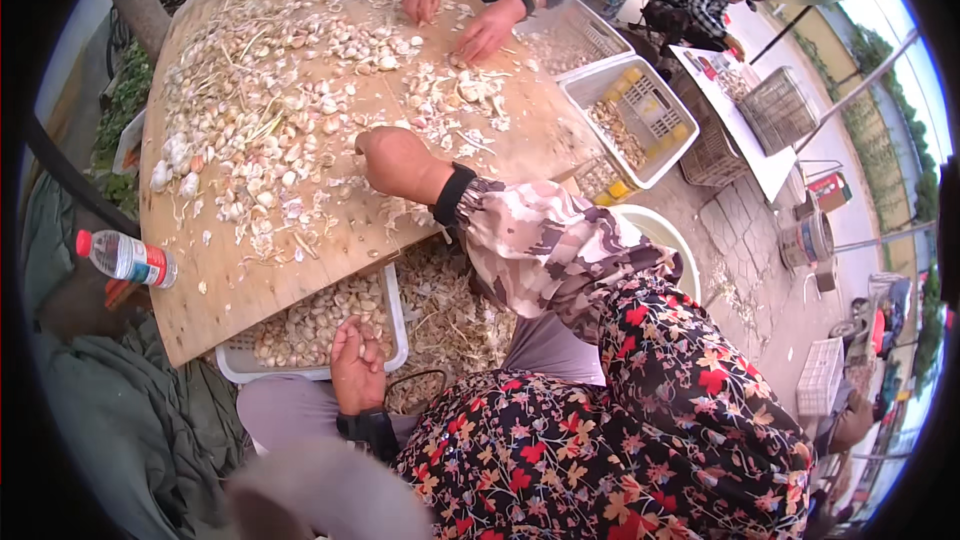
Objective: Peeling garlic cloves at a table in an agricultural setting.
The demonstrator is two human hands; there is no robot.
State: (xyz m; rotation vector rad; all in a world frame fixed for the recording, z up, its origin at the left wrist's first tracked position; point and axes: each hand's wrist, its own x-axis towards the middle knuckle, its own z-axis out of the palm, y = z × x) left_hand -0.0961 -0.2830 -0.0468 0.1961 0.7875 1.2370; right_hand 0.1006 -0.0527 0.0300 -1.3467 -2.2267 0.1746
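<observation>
My right hand (400, 163), in a camouflage sleeve, is bent over the wooden tabletop (532, 131) with its fingertips turned down. The back of the hand hides whatever may be between them. Loose garlic cloves (281, 146) and dry garlic skins (461, 94) lie around it on the wood. Lower down, my left hand (358, 371) is palm up with fingers curled, over the near edge of a white plastic basket (400, 330). Peeled-apart garlic cloves (300, 334) fill that basket below the table edge. A pale bit shows at the left fingers, perhaps a clove.
Across the table, another person's hands (487, 30) work among skins. A plastic bottle (127, 259) stands at the left. White crates (630, 120) and a pale tub (660, 236) line the right side. Garlic skins (450, 307) heap beneath the table. Farther off, a person (694, 11) sits at another table.
</observation>
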